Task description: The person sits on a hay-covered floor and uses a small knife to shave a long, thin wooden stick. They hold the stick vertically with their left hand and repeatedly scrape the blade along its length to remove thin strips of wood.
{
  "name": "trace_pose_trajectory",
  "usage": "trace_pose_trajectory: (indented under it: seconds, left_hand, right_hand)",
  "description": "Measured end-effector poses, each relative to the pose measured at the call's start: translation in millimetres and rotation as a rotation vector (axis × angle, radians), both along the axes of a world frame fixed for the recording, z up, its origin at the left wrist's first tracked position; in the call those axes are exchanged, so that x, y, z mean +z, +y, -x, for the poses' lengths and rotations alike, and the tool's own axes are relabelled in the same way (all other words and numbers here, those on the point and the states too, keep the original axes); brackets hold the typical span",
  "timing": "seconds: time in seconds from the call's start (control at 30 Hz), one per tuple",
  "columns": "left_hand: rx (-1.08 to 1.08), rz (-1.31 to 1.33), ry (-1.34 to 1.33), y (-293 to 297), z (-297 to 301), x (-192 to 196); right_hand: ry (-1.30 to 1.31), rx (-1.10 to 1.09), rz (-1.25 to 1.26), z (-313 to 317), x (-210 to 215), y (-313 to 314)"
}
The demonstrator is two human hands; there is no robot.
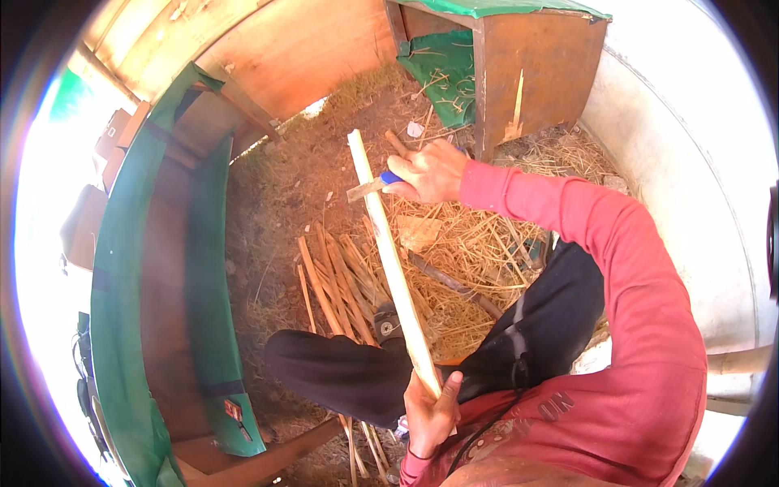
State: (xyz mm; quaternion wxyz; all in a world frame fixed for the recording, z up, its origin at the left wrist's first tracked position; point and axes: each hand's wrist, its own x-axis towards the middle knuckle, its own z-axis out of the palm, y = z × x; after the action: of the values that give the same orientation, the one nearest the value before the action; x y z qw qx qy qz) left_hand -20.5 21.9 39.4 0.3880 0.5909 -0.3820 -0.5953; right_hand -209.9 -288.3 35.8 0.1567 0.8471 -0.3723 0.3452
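A long pale strip of wood (392,260) slants up and away from my lap. Its near end is gripped by my left hand (432,412), the thumb lying along the wood. Closed around the blue handle of a knife (365,190) is my right hand (432,172). The knife's short, broad blade lies across the strip near its far end and seems to touch it. The handle is mostly hidden in my fingers.
Several split wood sticks (331,280) lie beside my legs, left of a heap of shavings (462,252). A green-covered wooden bench (213,268) stands at left, a wooden cabinet (535,73) at the far right. A pale curved wall (690,178) runs along the right.
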Motion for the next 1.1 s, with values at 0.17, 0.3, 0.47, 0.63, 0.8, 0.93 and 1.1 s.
trace_pose_trajectory:
  seconds: [0.17, 0.3, 0.47, 0.63, 0.8, 0.93, 1.1]
  left_hand:
    - [-0.313, 0.399, -0.224, 33.8, -14.9, -32.0]
    - [-0.010, 0.021, 0.125, 8.4, -8.7, -13.7]
    - [0.003, 0.006, 0.044, 3.5, -5.2, -6.8]
    - [-0.020, 0.030, -0.086, 10.2, -6.0, -11.6]
    - [-0.033, -0.005, -0.068, 12.5, -7.3, -1.6]
    - [0.021, -0.035, 0.026, 8.7, -4.6, 3.0]
    - [-0.236, 0.166, -0.223, 33.6, -13.7, -27.1]
  right_hand:
    - [-0.222, -0.585, -0.360, 63.6, 29.3, -72.4]
    - [-0.236, -0.477, -0.267, 62.7, 16.8, -35.9]
    - [-0.169, 0.110, -0.123, 17.2, 32.9, 15.8]
    - [-0.005, 0.294, -0.134, -0.2, 22.9, 40.4]
    - [-0.003, 0.144, 0.004, 3.2, 18.8, 12.9]
    - [0.034, 0.003, -0.020, -4.4, 17.3, 3.2]
    - [-0.241, -0.691, -0.337, 44.5, 33.5, -74.7]
